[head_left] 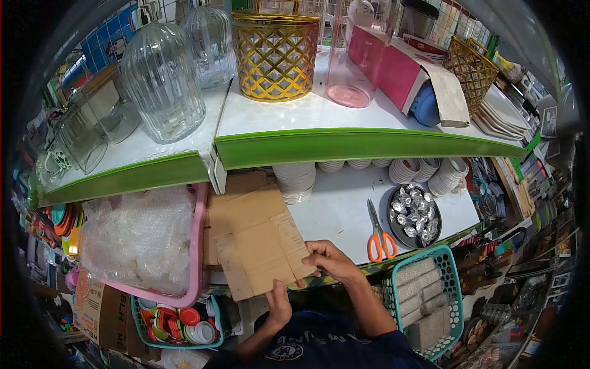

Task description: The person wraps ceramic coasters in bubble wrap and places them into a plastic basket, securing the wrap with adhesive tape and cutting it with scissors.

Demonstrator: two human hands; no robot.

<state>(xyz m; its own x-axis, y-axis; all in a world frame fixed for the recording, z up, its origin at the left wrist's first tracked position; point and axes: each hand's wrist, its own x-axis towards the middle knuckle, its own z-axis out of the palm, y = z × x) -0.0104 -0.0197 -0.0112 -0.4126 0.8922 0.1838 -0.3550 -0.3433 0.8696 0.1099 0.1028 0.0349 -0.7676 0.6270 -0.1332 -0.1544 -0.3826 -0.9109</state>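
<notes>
A flat brown piece of cardboard (261, 255) with fold creases is held up in front of me, over the front edge of the lower shelf. My right hand (332, 261) pinches its right edge, thumb against fingers. At the bottom edge, my left hand (279, 304) grips the same piece, with part of its fingers hidden behind it. More brown cardboard (239, 184) lies behind on the shelf. Orange-handled scissors (377, 237) rest to the right of my right hand, blades pointing away, beside a dark round dish (393, 212) of shiny silver pieces.
A pink basin (200, 246) of bubble wrap (144, 234) stands left. Below are a teal basket (178, 346) of colourful lids and, at right, another teal basket (455, 295) with wrapped blocks. Stacked white bowls (295, 182) line the lower shelf. Above, a green-edged shelf (369, 146) holds glass jars and a gold basket (276, 58).
</notes>
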